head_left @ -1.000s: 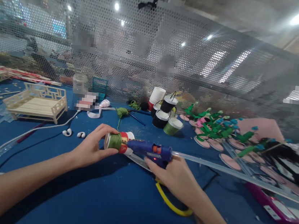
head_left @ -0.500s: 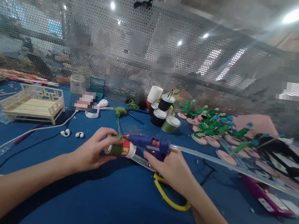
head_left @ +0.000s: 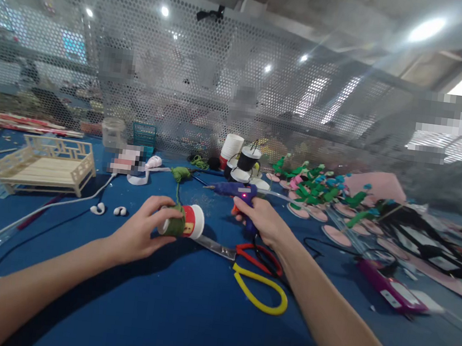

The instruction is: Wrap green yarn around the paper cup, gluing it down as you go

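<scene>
My left hand (head_left: 139,232) grips a small paper cup (head_left: 182,221) lying sideways, its bottom half wrapped in green cord and its top red and white. A strand of green cord (head_left: 180,175) runs from the cup to a bundle farther back. My right hand (head_left: 259,220) is closed round the handle of a blue glue gun (head_left: 234,189), held away from the cup with its nozzle pointing left and a red light lit. Scissors with red and yellow handles (head_left: 257,280) lie on the blue table just below both hands.
A stack of cups and cord-wrapped cups (head_left: 244,160) stands behind the gun. Green and pink paper flowers (head_left: 321,192) spread to the right. A small wooden bench (head_left: 44,164), a white cable (head_left: 27,215) and earbuds (head_left: 106,210) lie left. A perforated metal screen (head_left: 208,80) closes the back.
My right hand has pulled the glue gun off the cup and moved it back and to the right. The scissors' handles are uncovered now. The cup stays in my left hand.
</scene>
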A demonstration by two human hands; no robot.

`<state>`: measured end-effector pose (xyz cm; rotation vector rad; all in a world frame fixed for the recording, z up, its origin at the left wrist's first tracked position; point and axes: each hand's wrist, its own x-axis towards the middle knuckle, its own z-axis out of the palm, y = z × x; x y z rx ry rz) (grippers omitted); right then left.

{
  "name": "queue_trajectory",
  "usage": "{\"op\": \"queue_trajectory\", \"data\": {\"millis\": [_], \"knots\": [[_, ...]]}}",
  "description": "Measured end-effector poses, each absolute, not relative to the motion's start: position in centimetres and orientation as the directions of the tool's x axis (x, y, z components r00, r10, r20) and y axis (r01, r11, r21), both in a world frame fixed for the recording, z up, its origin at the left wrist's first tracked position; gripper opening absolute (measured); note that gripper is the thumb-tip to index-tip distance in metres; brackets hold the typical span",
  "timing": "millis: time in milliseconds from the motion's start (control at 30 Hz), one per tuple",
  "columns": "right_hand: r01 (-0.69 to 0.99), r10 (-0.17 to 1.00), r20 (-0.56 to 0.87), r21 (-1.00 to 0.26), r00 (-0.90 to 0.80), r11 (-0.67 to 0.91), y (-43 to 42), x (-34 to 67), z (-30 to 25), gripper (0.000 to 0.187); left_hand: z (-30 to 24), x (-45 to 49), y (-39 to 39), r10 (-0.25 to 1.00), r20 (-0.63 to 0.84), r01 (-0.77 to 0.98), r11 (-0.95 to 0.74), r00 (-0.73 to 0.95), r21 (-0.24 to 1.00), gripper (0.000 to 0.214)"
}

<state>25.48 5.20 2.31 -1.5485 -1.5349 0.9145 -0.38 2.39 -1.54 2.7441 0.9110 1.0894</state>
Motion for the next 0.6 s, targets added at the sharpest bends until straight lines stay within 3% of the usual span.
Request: {"op": "queue_trajectory", "data": {"millis": [233,367,467,600], "knots": [[0.687,0.994,-0.077,-0.718,0.076,-0.108,7.6,25.5,-0.7,0.032,-1.5,-0.3,2.3,0.489,0.629,0.502,-0.847,0.605,0.175,0.033],[0.786,0.997,0.016,-0.616,0.074,-0.048,7.3,24.8,-0.1,0.027,-1.4,-0.2,2.1,0.457,0.640,0.491,-0.860,0.617,0.141,0.032],[0.797,0.996,0.065,-0.599,-0.055,0.083,6.6,23.1,1.5,0.033,-1.3,-0.2,2.0,0.455,0.633,0.482,-0.864,0.626,0.144,0.031],[0.693,0.945,-0.006,-0.681,-0.328,0.236,5.8,19.9,3.1,0.051,-1.4,-0.1,1.8,0.448,0.613,0.464,-0.874,0.651,0.145,0.031]]}}
